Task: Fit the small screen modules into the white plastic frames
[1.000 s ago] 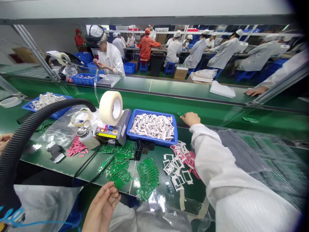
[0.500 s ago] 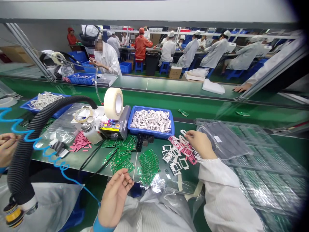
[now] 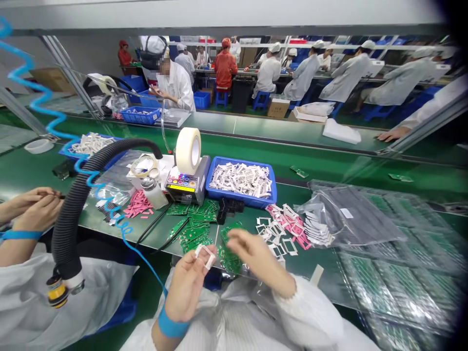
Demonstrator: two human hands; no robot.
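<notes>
In my left hand (image 3: 190, 280) is a small white plastic frame (image 3: 205, 257), pinched between thumb and fingers above the table's front edge. A blue band (image 3: 171, 325) circles that wrist. My right hand (image 3: 256, 256) is over a pile of green circuit boards (image 3: 229, 261), its fingers extended to the left and apart, with nothing seen in them; it hides part of the pile. More circuit boards (image 3: 193, 236) lie to the left. Loose white frames (image 3: 274, 229) are right of my right hand, beside pink strips (image 3: 302, 239).
A blue bin (image 3: 274, 197) of white frames stands behind the boards, next to a tape dispenser (image 3: 186, 187). Plastic-bagged boards (image 3: 402, 273) cover the right side. A black hose (image 3: 64, 229) and blue coiled cord (image 3: 47, 112) hang at left, near a co-worker's hands (image 3: 40, 212).
My right hand has moved left from the loose frames to the circuit boards. A white frame is now in my left hand. The view has shifted, and the co-worker's hands show more.
</notes>
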